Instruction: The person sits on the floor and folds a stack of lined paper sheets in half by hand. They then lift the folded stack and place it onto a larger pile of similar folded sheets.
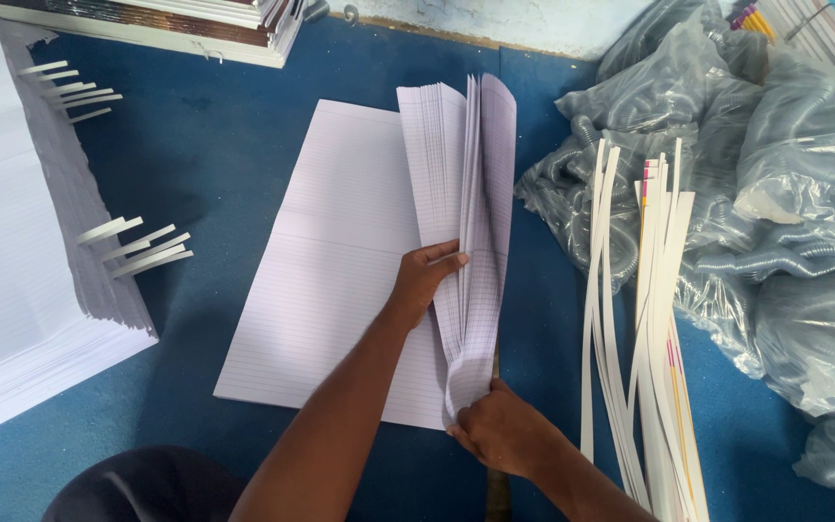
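A blue surface [215, 164] carries a flat stack of ruled sheets [340, 261] at its middle. On the stack's right edge, the left hand [424, 277] presses a raised sheaf of pages [471, 193], fingers together; the right hand [500, 430] pinches the sheaf's lower corner. Right of the stack lie white paper strips [654, 319] and plastic bags of coils [794, 193]; left, a tall paper pile [12, 242]. A pale wall [533, 24] runs behind.

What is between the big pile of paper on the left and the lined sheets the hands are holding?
In the head view, only bare blue table lies between the big paper stack and the lined sheets, apart from white paper strips sticking out of the stack's edge.
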